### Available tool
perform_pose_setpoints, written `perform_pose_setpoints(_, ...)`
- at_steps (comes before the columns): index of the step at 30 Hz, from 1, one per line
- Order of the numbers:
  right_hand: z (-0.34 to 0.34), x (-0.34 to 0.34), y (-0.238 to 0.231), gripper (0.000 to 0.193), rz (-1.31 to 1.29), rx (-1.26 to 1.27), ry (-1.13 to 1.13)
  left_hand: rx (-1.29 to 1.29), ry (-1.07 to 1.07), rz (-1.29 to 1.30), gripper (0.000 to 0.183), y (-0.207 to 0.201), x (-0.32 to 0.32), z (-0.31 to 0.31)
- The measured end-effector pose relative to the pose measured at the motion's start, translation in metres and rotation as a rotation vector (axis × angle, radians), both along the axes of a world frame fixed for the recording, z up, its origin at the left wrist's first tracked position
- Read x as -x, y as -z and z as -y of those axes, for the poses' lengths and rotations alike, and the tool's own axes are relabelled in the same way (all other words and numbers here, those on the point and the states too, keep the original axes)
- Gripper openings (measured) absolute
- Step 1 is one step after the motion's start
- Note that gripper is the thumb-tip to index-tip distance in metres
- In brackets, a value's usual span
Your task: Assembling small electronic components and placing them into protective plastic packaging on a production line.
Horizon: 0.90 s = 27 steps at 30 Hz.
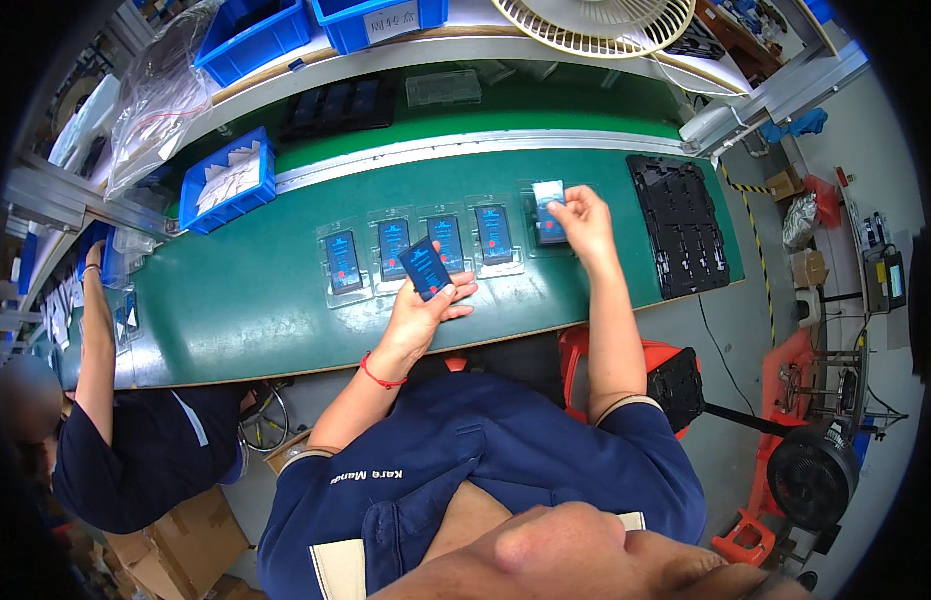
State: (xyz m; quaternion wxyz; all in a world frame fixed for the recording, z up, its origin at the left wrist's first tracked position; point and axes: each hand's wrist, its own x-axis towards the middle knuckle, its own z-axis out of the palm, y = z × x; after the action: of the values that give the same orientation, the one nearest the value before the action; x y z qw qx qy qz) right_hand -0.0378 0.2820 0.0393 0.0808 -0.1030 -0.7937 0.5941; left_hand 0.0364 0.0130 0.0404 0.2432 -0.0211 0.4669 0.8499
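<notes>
Left hand (425, 305) gripping a dark blue card (425, 268) above the green bench (235, 300); right hand (583, 222) pinching a small pale card (548, 192) over the rightmost clear tray (545, 228).

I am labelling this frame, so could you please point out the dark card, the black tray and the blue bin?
dark card (425, 267), head view, middle of its face.
black tray (679, 226), head view, centre compartments.
blue bin (228, 201), head view, front wall.
</notes>
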Motion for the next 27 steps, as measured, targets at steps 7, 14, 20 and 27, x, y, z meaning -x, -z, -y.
perform_pose_setpoints(7, 0.022, -0.014, -0.009, 0.035, 0.132, -0.886, 0.071, 0.029, -0.06, -0.011, 0.066, -0.005, -0.002, 0.008)
perform_pose_setpoints(14, 0.088, -0.052, -0.016, 0.017, -0.249, -0.094, -0.405, 0.019, 0.138, -0.09, 0.077, -0.002, 0.012, -0.031)
perform_pose_setpoints(20, 0.008, -0.022, -0.018, 0.027, -0.143, -0.068, 0.133, 0.107, 0.004, -0.195, 0.073, -0.003, 0.011, 0.004)
perform_pose_setpoints(27, -0.085, -0.023, 0.039, 0.034, -0.147, -0.418, 0.109, 0.396, -0.369, -0.338, 0.028, -0.005, 0.048, 0.106)
